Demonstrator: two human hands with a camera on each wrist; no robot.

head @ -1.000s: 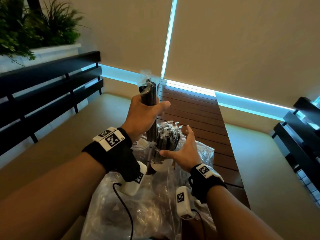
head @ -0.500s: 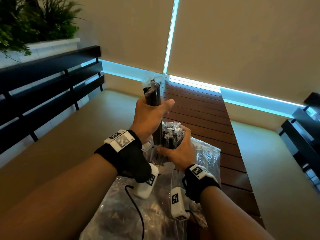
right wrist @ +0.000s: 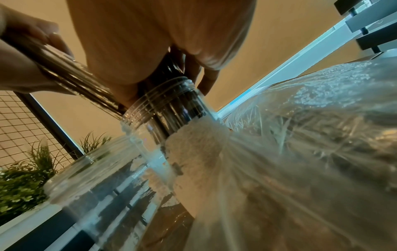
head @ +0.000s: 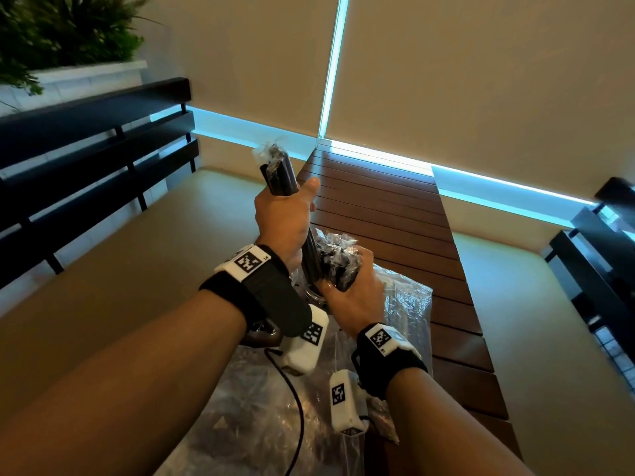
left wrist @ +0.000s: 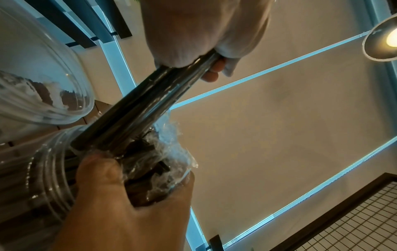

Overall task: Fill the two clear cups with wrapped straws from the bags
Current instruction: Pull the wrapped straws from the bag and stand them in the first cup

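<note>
My left hand [head: 290,214] grips a bundle of black wrapped straws [head: 279,173] upright; its lower end reaches down to a clear cup [head: 313,297] on the table. My right hand [head: 345,283] grips the crinkled tops of the straws in the cup [head: 335,255]. In the left wrist view the bundle [left wrist: 137,112] slants down against those straws [left wrist: 156,168], beside the right hand's thumb [left wrist: 101,171]. A second clear cup [right wrist: 96,171], with no straws seen inside, stands next to the filled cup [right wrist: 169,108].
Clear plastic bags of straws [head: 261,407] lie on the near end of the brown slatted table [head: 385,207], under my wrists. Beige benches run along both sides, with black rails [head: 92,149] behind. A lamp [left wrist: 382,35] hangs overhead.
My right hand, open beside the cup a second ago, has closed around the straws standing in it. My left hand still holds its bundle upright at the cup.
</note>
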